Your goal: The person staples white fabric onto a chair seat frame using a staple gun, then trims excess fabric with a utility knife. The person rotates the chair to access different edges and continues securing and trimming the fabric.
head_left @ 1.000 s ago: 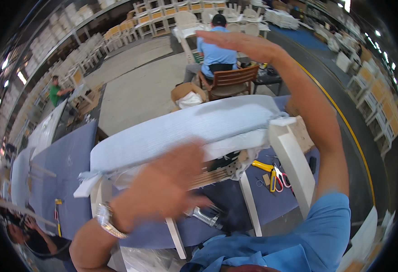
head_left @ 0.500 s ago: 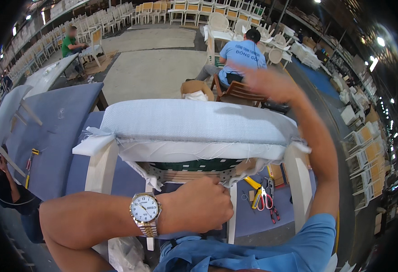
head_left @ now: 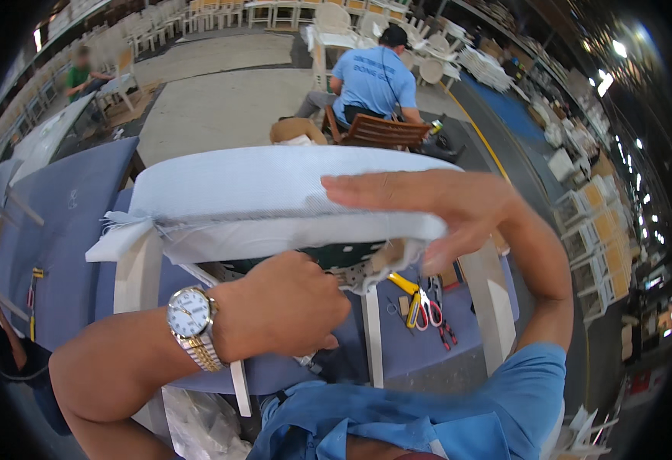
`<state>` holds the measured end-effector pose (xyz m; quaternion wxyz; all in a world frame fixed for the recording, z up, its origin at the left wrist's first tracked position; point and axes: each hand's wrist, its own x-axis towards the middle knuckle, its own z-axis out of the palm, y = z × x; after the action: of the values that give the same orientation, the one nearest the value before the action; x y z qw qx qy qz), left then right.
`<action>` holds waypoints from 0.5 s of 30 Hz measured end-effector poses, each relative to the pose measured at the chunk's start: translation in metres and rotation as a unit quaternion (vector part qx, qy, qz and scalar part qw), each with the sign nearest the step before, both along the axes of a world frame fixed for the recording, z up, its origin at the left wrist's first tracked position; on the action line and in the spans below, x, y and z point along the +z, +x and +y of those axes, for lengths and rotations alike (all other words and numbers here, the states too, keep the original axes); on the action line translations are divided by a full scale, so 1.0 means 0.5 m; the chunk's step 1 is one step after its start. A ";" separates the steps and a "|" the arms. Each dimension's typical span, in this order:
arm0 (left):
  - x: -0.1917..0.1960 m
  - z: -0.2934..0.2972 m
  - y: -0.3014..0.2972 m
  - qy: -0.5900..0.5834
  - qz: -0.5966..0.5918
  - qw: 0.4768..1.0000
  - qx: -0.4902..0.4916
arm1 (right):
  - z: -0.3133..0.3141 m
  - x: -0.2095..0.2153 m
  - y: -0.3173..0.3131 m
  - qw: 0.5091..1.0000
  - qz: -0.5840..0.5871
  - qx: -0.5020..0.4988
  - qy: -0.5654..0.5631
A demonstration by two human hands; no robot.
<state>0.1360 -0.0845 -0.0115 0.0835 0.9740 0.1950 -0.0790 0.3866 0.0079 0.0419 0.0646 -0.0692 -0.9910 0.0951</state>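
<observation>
In front of me stands a chair frame of pale wood (head_left: 137, 276), its long padded part covered in light blue fabric (head_left: 229, 180). White cloth (head_left: 252, 241) with loose threads hangs along its near edge, above green webbing (head_left: 347, 254). My left hand (head_left: 286, 307), below a wristwatch (head_left: 190, 313), is closed at that near edge. A small metal end (head_left: 309, 363) shows under it; what the fingers hold is mostly hidden. Stretched out over the right part of the padding, my right hand (head_left: 447, 207) is open and holds nothing.
Scissors (head_left: 428, 313), a yellow-handled tool (head_left: 403, 284) and red-handled pliers (head_left: 447, 335) lie on the blue-covered table (head_left: 336, 349). A clear plastic bag (head_left: 206, 422) hangs low left. Beyond the chair, a person in a blue shirt (head_left: 374, 84) sits on a brown chair (head_left: 386, 132).
My right hand has come down from above the padding onto its right part. My left hand has shifted left along the near edge, and the whole view has turned slightly.
</observation>
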 end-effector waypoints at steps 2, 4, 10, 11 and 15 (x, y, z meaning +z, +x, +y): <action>0.000 -0.005 0.006 -0.013 0.010 1.000 -0.003 | -0.020 0.055 0.029 0.989 0.118 -0.068 -0.062; -0.007 -0.007 0.014 -0.023 0.001 1.000 -0.015 | -0.048 0.109 0.060 0.962 0.222 -0.148 -0.059; 0.012 -0.013 0.005 0.012 0.003 1.000 0.021 | -0.345 0.147 0.036 0.914 0.306 -0.222 -0.144; 0.025 -0.013 0.009 0.013 0.012 1.000 0.026 | -0.352 0.144 0.038 0.917 0.358 -0.107 -0.137; 0.029 -0.075 0.004 -0.041 -0.036 0.997 -0.053 | -0.379 0.117 0.043 0.755 0.544 0.345 -0.122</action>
<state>0.1379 -0.1219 0.0030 0.1262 0.9809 0.1368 -0.0561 0.4082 -0.1817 0.1003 0.5470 0.3339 -0.7250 0.2524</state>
